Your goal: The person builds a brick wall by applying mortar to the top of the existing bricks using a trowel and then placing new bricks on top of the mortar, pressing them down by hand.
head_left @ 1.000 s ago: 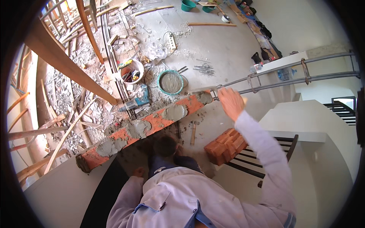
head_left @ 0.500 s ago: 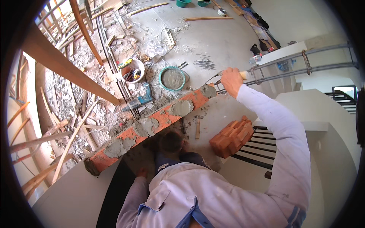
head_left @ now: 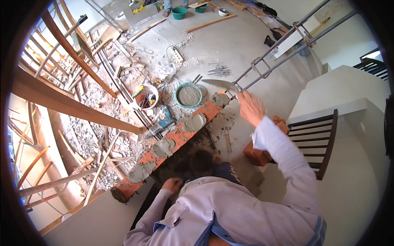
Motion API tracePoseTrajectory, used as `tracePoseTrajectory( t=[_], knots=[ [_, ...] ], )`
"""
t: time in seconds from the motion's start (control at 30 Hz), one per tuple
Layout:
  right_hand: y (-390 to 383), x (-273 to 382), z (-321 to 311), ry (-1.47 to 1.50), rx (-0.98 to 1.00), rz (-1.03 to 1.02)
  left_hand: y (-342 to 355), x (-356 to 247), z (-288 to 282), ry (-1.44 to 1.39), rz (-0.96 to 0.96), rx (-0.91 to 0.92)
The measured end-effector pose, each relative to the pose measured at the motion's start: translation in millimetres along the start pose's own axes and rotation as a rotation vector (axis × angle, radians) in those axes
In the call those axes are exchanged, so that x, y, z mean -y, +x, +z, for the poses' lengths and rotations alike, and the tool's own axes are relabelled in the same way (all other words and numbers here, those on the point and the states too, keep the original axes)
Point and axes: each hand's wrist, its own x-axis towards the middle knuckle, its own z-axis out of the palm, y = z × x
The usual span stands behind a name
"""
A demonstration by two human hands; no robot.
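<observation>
My right hand (head_left: 251, 107) grips a trowel, its steel blade (head_left: 217, 83) pointing leftward over the end of a narrow orange brick row (head_left: 135, 186) topped with several patches of grey mortar (head_left: 193, 122). Beside that end runs a steel rebar cage (head_left: 261, 70). My left hand (head_left: 174, 184) is low, just below the brick row by my body; its fingers are partly curled, and whether they hold anything is unclear. A co-worker's dark-haired head (head_left: 202, 160) is below the row, near my left hand. A teal-rimmed bucket of grey mix (head_left: 188, 95) stands beyond the bricks.
Rubble, timber (head_left: 69, 106) and steel rods lie to the left, with a tool bucket (head_left: 145, 96) and blue power tool (head_left: 165, 117). A hammer (head_left: 228, 139), a brick stack (head_left: 254, 153) and dark railings (head_left: 312, 139) are at right. Another person's legs (head_left: 167, 8) show at top.
My view has swung, tilting the rebar more steeply. The trowel blade has come out clearly to the left of my right hand. My left hand has risen slightly and moved rightward.
</observation>
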Motion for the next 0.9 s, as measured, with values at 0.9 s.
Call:
tracePoseTrajectory(
  t=[0.9],
  knots=[
    [50, 8, -42, -0.233, 0.080, -0.486, 69, -15, 44, 0.091, 0.190, -0.100]
  ],
)
